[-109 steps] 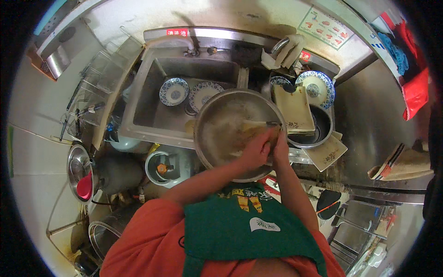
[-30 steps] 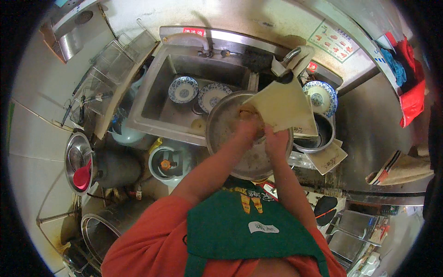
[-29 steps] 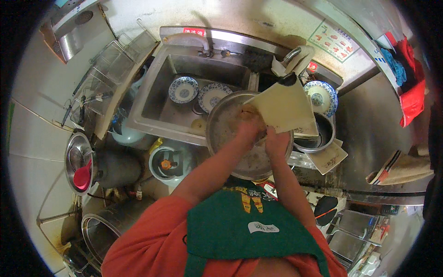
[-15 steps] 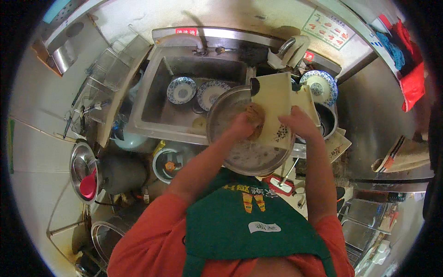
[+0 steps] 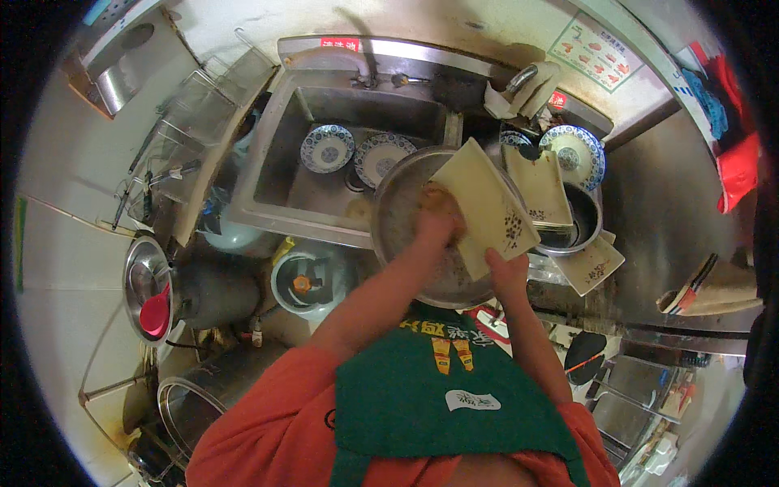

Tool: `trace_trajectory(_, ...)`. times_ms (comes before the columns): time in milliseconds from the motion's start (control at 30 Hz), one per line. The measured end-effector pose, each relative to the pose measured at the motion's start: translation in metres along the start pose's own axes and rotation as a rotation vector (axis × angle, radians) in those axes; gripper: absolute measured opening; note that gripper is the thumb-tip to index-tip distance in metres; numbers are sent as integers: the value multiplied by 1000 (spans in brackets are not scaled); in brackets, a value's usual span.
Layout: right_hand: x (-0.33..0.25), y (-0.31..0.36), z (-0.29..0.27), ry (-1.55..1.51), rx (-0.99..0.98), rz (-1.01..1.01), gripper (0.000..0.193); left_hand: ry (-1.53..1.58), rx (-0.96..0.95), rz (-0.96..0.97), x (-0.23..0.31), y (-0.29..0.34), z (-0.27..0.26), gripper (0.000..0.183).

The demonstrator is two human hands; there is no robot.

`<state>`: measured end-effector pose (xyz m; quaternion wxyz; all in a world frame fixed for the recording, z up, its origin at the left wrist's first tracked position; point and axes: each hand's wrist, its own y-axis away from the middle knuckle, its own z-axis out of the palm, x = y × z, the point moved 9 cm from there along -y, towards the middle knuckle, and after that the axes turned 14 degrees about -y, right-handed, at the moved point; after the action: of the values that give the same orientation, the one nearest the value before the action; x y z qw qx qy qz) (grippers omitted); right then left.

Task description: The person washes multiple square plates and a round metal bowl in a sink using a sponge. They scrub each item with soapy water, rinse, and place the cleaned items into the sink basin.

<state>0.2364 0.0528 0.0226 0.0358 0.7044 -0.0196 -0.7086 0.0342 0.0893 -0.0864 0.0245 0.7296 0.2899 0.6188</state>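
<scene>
A rectangular cream plate (image 5: 480,199) with a dark flower print is tilted over a wide metal basin (image 5: 389,264). My right hand (image 5: 508,273) grips its near corner, the thumb on the printed face. Against the plate's left edge, my left hand (image 5: 438,227) is closed round a tan scrubbing pad (image 5: 439,197), partly hidden by the fingers. Cloudy water lies in the basin beneath. To the right, another cream plate (image 5: 542,191) rests across a dark pot (image 5: 586,215), and a further printed plate (image 5: 591,264) lies below it.
Behind the basin is a steel sink (image 5: 272,174) holding blue-patterned plates (image 5: 328,149). A larger patterned plate (image 5: 574,154) stands by a cloth-wrapped tap (image 5: 519,91). Lower left are a gas cylinder (image 5: 312,284) and a pink ladle (image 5: 154,313); wire baskets (image 5: 191,122) hang farther left.
The plate has turned and tilted, and my right hand has moved down to its near corner. My left hand and pad have shifted slightly left across it. The whole view has shifted a little.
</scene>
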Motion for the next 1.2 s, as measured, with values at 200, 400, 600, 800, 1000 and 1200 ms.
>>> trace_trajectory(200,15,31,-15,-133,-39,195,39,-271,272,-10,-5,-20,-58,49)
trace_trajectory(400,41,21,-24,-245,13,385,41,-942,20,749,45,39,15,54)
trace_trajectory(600,45,-4,-6,-156,-201,332,37,-420,-348,706,45,98,85,70)
trace_trajectory(800,21,-3,-12,48,-310,366,40,-432,41,856,84,92,62,61)
trace_trajectory(1000,-3,3,-20,-22,-360,307,49,-1025,158,812,66,21,50,53)
trace_trajectory(1200,-20,2,-42,-124,-173,161,42,-167,99,72,9,-23,-16,47)
